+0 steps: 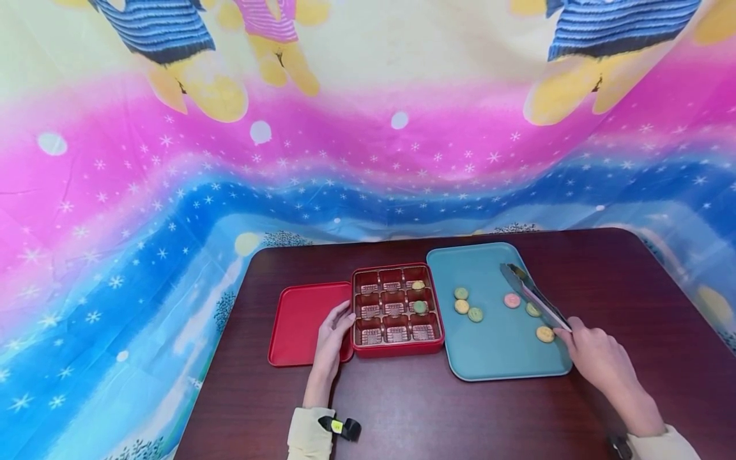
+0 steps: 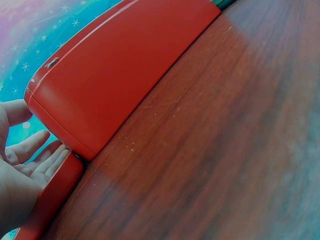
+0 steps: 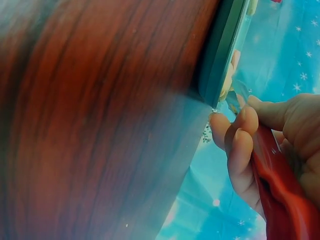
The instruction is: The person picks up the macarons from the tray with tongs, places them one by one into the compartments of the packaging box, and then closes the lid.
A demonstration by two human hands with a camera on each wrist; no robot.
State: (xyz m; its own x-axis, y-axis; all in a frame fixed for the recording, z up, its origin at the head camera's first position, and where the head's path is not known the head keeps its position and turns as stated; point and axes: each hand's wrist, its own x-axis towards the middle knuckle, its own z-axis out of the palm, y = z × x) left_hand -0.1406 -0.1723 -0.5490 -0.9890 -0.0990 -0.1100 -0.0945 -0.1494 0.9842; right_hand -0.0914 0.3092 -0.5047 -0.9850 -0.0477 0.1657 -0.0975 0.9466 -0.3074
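Observation:
My right hand [image 1: 600,358] grips a pair of tongs [image 1: 540,300]; the right wrist view shows the fingers curled round its red handle [image 3: 280,185]. Its metal ends reach over the blue-green tray [image 1: 489,351], above a pink cookie [image 1: 512,300], a green cookie [image 1: 533,310] and a yellow cookie [image 1: 545,334]. With relaxed fingers, my left hand [image 1: 333,332] touches the left side of a red box [image 1: 397,349]. Inside the box's divided insert, a yellow cookie [image 1: 418,285] lies in the back right compartment and a green cookie [image 1: 420,307] in the middle right one.
Left of the box lies a red lid [image 1: 305,326], partly under my left hand. Further left on the tray sit two green cookies [image 1: 475,314] and a yellow one [image 1: 462,306]. The dark wooden table [image 1: 402,409] ends at a patterned cloth [image 1: 345,160] behind.

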